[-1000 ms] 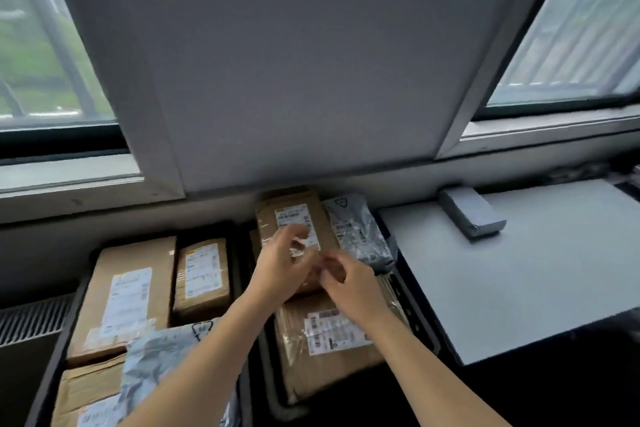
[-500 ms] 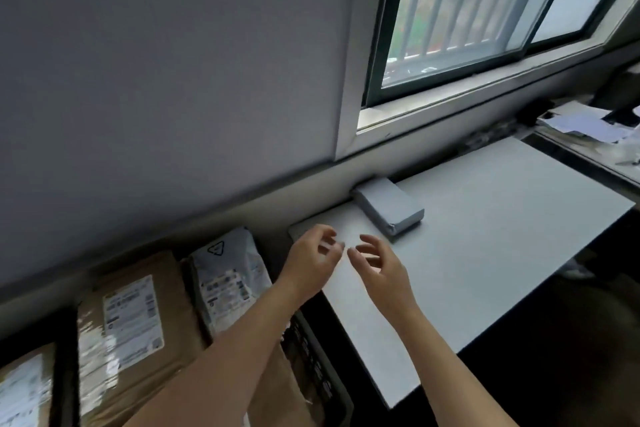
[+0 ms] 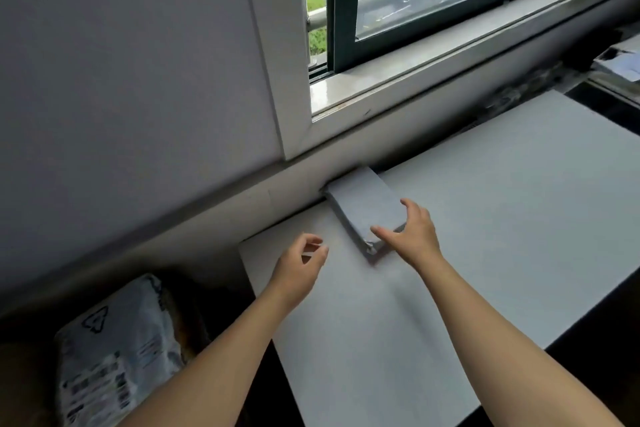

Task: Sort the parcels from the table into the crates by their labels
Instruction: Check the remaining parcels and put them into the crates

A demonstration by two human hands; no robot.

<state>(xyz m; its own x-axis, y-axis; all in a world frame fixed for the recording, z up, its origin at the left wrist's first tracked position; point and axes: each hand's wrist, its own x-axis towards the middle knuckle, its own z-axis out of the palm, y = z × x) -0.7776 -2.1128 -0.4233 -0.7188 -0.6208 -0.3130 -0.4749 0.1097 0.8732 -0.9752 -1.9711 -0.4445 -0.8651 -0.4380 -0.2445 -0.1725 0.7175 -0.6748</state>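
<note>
A small grey wrapped parcel [image 3: 363,204] lies on the white table [image 3: 485,218] close to the wall, below the window. My right hand [image 3: 412,232] spreads over its near end, thumb by the left corner and fingers at the right edge, just touching it. To the left of the parcel, my left hand [image 3: 301,263] hovers over the table with loosely curled fingers and holds nothing. At the lower left, a grey plastic mailer bag [image 3: 114,350] with a printed label lies in a dark crate.
A wall ledge and window sill [image 3: 415,80] run right behind the table. Papers [image 3: 620,62] lie on another surface at the far right. Dark floor shows past the table's front edge.
The view swung right from the crates to the table. Both hands moved forward; my right hand reached the grey parcel's near end, and my left hand stays beside it.
</note>
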